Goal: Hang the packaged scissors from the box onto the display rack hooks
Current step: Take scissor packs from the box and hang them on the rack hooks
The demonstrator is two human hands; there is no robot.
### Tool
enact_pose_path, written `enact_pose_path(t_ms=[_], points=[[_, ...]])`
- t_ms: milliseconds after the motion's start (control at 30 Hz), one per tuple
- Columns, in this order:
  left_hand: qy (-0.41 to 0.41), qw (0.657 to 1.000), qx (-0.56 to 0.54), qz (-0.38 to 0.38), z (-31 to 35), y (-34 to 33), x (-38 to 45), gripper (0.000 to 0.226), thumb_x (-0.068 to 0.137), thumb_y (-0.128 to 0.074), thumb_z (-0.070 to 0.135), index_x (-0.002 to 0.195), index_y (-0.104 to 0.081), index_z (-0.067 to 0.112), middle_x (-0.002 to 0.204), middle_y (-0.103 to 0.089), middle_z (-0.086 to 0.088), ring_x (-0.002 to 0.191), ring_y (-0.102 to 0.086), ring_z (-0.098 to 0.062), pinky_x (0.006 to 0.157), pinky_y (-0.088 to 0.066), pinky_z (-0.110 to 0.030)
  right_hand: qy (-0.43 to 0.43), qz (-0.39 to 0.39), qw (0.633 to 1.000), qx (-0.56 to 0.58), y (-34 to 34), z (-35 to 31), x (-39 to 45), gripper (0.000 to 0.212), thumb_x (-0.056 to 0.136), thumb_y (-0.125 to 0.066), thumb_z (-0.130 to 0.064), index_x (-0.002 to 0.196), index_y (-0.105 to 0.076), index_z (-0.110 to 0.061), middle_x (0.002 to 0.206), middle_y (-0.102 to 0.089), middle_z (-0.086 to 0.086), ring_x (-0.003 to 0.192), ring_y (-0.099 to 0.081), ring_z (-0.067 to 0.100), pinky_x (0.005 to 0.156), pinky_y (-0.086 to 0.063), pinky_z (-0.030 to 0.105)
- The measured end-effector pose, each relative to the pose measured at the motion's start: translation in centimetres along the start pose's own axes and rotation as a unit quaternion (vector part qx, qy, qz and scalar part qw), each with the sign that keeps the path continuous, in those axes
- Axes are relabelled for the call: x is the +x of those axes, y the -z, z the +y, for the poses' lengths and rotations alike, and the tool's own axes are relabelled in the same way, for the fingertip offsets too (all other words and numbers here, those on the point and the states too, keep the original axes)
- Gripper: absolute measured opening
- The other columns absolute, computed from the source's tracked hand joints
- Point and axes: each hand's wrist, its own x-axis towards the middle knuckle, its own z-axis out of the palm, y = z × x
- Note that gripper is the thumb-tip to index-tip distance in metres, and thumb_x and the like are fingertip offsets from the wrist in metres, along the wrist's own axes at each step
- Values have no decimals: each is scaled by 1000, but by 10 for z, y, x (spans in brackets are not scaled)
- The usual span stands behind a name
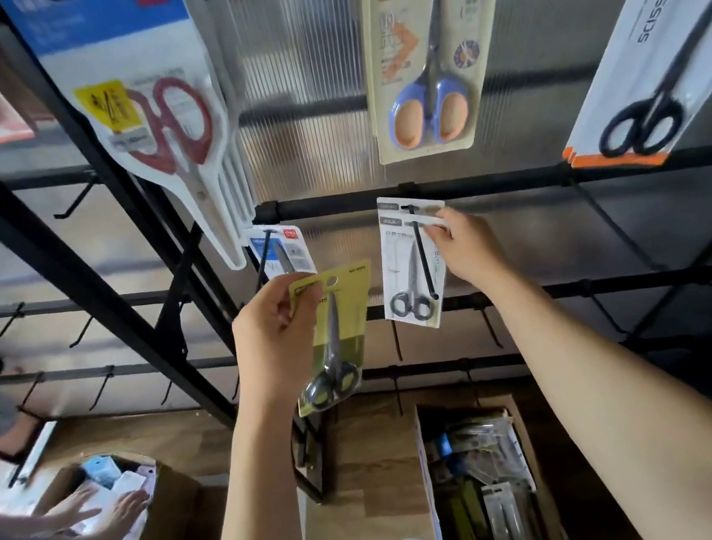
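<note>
The left hand [277, 331] holds a yellow-green scissors pack [332, 336] by its top edge, in front of the rack, not yet on a hook. The right hand [466, 245] pinches the top of a white scissors pack [411, 269] on its hook [423, 253]. Each pack looks light and stiff, probably bottom-heavy, so the top corner beside the hanging hole seems the best hold.
</note>
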Motion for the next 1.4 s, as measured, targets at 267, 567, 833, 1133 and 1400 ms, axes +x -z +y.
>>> enact_pose_path(t_ms=[267,567,833,1133,1400], points=[[-5,1000,-12,-22,1,-5,-2,26,89,-63,14,81,-63,39,76,-70,-7,73,-64,-28,66,-51,-38,-36,19,999,-9,-6,2,-13,23,97,-50,-25,109,-56,-7,98,-65,5,78,-61,18,61,-49,31],[-5,996,-40,-83,-3,-16,-7,20,86,-67,12,80,-65,31,72,-69,-2,66,-60,-11,61,-47,-21,-75,67,995,16,-13,31,-73,33,98,-48,-29,120,-56,-6,120,-62,8,108,-58,20,84,-46,25],[-32,981,-102,-164,22,-50,-7,14,83,-69,10,73,-67,20,66,-68,6,55,-55,2,53,-44,-11,-113,150,982,-32,23,31,-123,32,99,-43,-31,117,-59,-10,113,-67,3,104,-62,16,79,-46,20],[-34,952,-156,-260,42,-86,-16,9,84,-68,13,82,-66,5,73,-68,-11,61,-59,-9,59,-50,-25,-148,228,961,-51,59,24,-163,36,100,-43,-30,123,-58,-6,119,-65,8,111,-59,19,85,-43,21],[-24,943,-159,-291,35,-84,-20,5,85,-67,13,83,-67,8,75,-68,-7,63,-59,-6,57,-48,-16,-173,231,956,-46,46,24,-181,33,98,-48,-27,122,-58,-7,120,-64,6,111,-60,17,81,-40,14]])
